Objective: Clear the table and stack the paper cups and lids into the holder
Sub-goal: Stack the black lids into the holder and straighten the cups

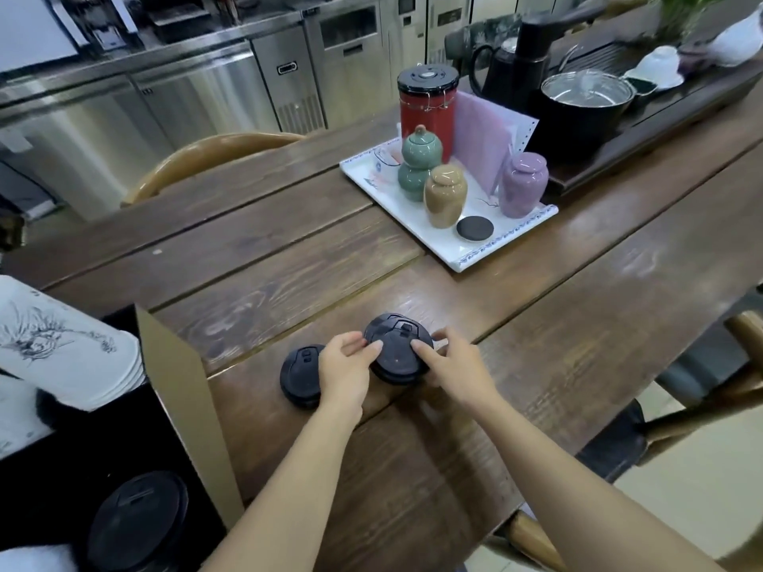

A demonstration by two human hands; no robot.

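Note:
A small pile of black plastic lids point(398, 353) rests on the wooden table point(578, 324), the upper lid shifted off the lower ones. My left hand point(347, 371) grips its left edge and my right hand point(450, 365) grips its right edge. Another short stack of black lids point(299, 375) lies just left of my left hand, partly hidden by it. At the left edge stands the cardboard holder point(181, 402), with a stack of white printed paper cups point(70, 348) lying in it and black lids point(138, 522) in its near compartment.
A white tray point(466, 262) holding green, tan and purple jars, a red canister and a black coaster sits mid-table. A dark tea tray with kettle and pot stands at the back right. Wooden chairs flank the table's far left and right sides.

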